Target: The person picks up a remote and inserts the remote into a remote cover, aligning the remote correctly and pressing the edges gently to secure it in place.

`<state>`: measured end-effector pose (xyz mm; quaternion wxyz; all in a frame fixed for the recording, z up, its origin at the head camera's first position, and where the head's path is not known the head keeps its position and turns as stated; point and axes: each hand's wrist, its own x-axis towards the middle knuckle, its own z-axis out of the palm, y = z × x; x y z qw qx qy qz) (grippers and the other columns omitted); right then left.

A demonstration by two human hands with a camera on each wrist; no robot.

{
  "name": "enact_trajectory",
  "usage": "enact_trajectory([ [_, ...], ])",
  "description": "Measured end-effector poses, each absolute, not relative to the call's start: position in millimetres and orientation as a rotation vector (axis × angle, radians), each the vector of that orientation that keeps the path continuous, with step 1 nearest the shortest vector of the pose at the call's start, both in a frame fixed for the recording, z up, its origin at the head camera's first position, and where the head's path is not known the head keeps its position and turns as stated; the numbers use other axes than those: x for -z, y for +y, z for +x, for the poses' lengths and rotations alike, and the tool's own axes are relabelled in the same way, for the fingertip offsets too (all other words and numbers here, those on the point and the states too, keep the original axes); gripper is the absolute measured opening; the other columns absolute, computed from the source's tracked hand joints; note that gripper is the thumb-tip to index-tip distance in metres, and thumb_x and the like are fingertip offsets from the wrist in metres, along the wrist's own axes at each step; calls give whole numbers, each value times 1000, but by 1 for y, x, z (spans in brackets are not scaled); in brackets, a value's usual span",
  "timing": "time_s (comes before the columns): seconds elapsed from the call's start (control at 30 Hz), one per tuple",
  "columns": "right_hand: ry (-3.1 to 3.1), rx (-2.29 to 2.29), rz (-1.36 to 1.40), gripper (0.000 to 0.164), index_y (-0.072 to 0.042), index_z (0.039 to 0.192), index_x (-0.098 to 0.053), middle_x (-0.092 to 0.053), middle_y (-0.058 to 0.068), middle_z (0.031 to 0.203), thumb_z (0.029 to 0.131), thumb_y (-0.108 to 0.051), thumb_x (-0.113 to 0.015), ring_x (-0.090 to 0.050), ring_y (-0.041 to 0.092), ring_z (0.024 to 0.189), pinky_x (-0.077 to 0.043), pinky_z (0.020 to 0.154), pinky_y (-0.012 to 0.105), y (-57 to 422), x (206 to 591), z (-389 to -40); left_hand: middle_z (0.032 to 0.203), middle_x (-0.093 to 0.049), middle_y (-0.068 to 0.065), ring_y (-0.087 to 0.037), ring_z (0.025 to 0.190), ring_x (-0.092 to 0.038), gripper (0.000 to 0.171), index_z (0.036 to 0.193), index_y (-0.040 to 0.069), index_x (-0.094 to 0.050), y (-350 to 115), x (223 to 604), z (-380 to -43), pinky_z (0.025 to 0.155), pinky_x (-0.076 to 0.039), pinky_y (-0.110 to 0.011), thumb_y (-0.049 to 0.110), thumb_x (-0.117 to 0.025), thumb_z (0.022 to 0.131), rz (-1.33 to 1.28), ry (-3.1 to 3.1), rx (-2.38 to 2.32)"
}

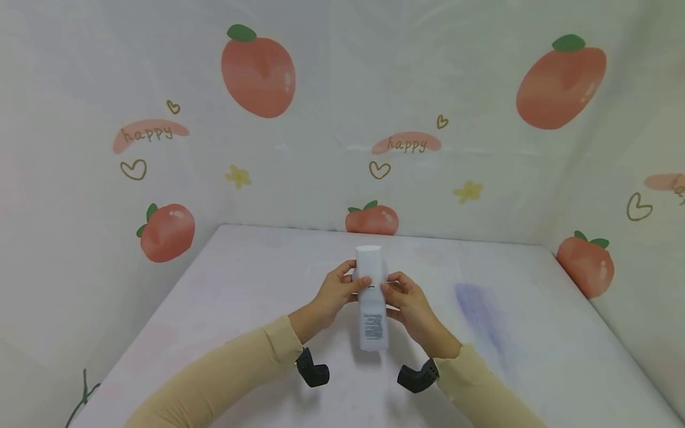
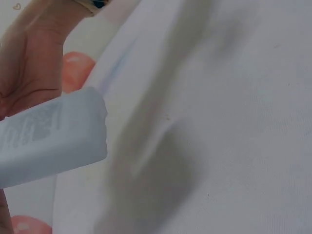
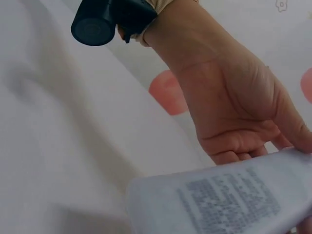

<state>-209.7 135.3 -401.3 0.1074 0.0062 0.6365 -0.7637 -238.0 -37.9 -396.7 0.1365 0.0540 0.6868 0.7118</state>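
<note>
A white bottle (image 1: 373, 303) with a long white cap (image 1: 369, 261) stands roughly upright between the two hands, its printed text block facing the person. My left hand (image 1: 334, 292) grips it from the left near the cap, thumb across the front. On the opposite side my right hand (image 1: 409, 300) holds it with thumb and curled fingers. Both wrist views show the lower end of the bottle (image 2: 58, 136) held off the table, its shadow apart from it. In the right wrist view, the printed face of the bottle (image 3: 229, 200) is close to the camera.
A white table (image 1: 267, 261) with a bluish smudge (image 1: 484, 315) at right spreads under the hands. Behind it hangs a white curtain (image 1: 332, 89) printed with red fruit, hearts and "happy". Black wrist cameras (image 1: 313, 370) hang below both wrists. A green cord (image 1: 84, 395) shows at lower left.
</note>
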Motion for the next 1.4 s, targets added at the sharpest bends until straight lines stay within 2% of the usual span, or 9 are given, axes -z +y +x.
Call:
enact_trajectory([
  [0.13, 1853, 2327, 110, 15, -18, 85, -50, -59, -6, 85, 97, -14, -58, -61, 12, 77, -51, 69, 31, 128, 403, -208, 115, -68, -18, -15, 91, -66, 53, 136, 8, -50, -38, 398, -237, 80, -56, -32, 15, -72, 88, 182, 2011, -2066],
  [0.3, 1904, 2391, 221, 20, -15, 80, -50, -56, -8, 73, 97, -14, -58, -58, 9, 66, -49, 60, 26, 123, 400, -210, 105, -70, -19, -15, 81, -68, 52, 134, 5, -51, -38, 394, -237, 72, -58, -32, 17, -72, 88, 216, 2072, -2029],
  [0.4, 1976, 2397, 270, 15, -11, 83, -52, -56, -8, 70, 97, -13, -58, -56, 8, 61, -49, 55, 23, 123, 396, -213, 100, -71, -19, -15, 77, -68, 52, 133, 3, -52, -37, 390, -239, 70, -59, -33, 18, -72, 88, 242, 2094, -1993],
  [0.53, 2088, 2329, 277, 11, -2, 92, -55, -58, -7, 71, 98, -11, -55, -57, 8, 63, -49, 56, 21, 124, 389, -219, 98, -71, -19, -16, 76, -69, 50, 131, 0, -53, -38, 383, -239, 69, -59, -34, 17, -72, 88, 273, 2087, -1958],
  [0.93, 2106, 2178, 246, 22, 10, 106, -56, -57, 0, 79, 100, -11, -52, -57, 10, 67, -51, 62, 19, 131, 381, -232, 100, -71, -18, -18, 81, -69, 53, 129, -2, -51, -43, 384, -231, 67, -59, -34, 20, -74, 87, 327, 2132, -1805],
  [1.07, 2001, 2223, 263, 21, 8, 106, -57, -58, -1, 78, 100, -11, -53, -55, 9, 67, -50, 62, 18, 131, 383, -233, 99, -71, -18, -18, 80, -69, 52, 128, -2, -52, -44, 386, -230, 67, -59, -34, 20, -74, 87, 327, 2135, -1804],
  [1.27, 1803, 2312, 169, 14, -9, 95, -53, -56, -4, 89, 103, -18, -46, -57, 10, 79, -48, 72, 24, 130, 379, -232, 103, -69, -17, -18, 83, -68, 51, 128, 1, -52, -45, 378, -240, 69, -59, -35, 21, -74, 87, 343, 2187, -1894],
  [1.33, 1814, 2295, 95, 13, -12, 101, -48, -53, -2, 94, 104, -24, -43, -57, 12, 81, -47, 73, 26, 131, 375, -229, 107, -69, -17, -18, 86, -68, 53, 130, 3, -51, -44, 376, -242, 70, -59, -36, 21, -75, 86, 343, 2174, -1906],
  [1.4, 1862, 2248, 21, 19, -14, 117, -44, -52, 0, 101, 104, -28, -45, -59, 13, 84, -49, 74, 28, 133, 372, -227, 109, -68, -17, -19, 87, -68, 54, 129, 4, -52, -44, 377, -243, 71, -59, -37, 21, -77, 84, 350, 2169, -1895],
])
